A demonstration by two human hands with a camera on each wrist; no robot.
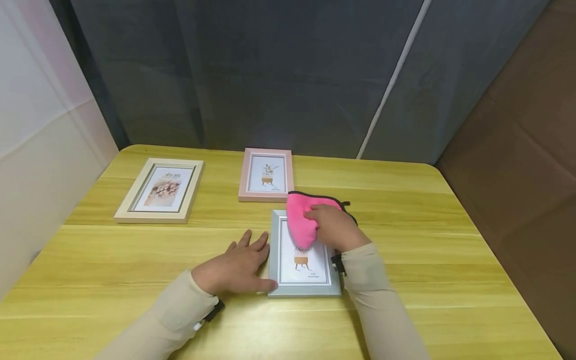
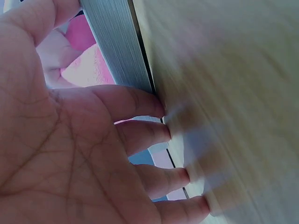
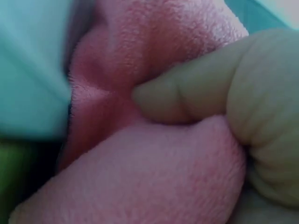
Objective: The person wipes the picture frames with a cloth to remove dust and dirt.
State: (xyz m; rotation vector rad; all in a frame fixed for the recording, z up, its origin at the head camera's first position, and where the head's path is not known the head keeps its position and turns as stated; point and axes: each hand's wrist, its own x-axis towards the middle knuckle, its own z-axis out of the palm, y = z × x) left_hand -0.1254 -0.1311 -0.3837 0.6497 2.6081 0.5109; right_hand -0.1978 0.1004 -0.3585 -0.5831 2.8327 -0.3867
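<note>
A light blue-grey picture frame (image 1: 305, 290) lies face up near the middle of the table. My right hand (image 1: 335, 227) grips a bunched pink cloth (image 1: 300, 220) with a dark edging, over the upper part of the frame. Plush folds of the cloth (image 3: 140, 172) bulge around the thumb in the right wrist view. My left hand (image 1: 236, 267) is spread at the frame's left side, thumb on the lower left corner. In the left wrist view, its fingertips (image 2: 177, 176) touch the wooden surface beside the frame. The cloth hides the top of the plant picture.
Behind the grey frame lies a pink picture frame (image 1: 266, 198), close to the cloth. A cream picture frame (image 1: 150, 217) rests farther left on the wood-grain table (image 1: 432, 260). A dark curtain (image 1: 279, 75) hangs along the table's far edge, and a brown panel (image 1: 517, 150) stands at the right.
</note>
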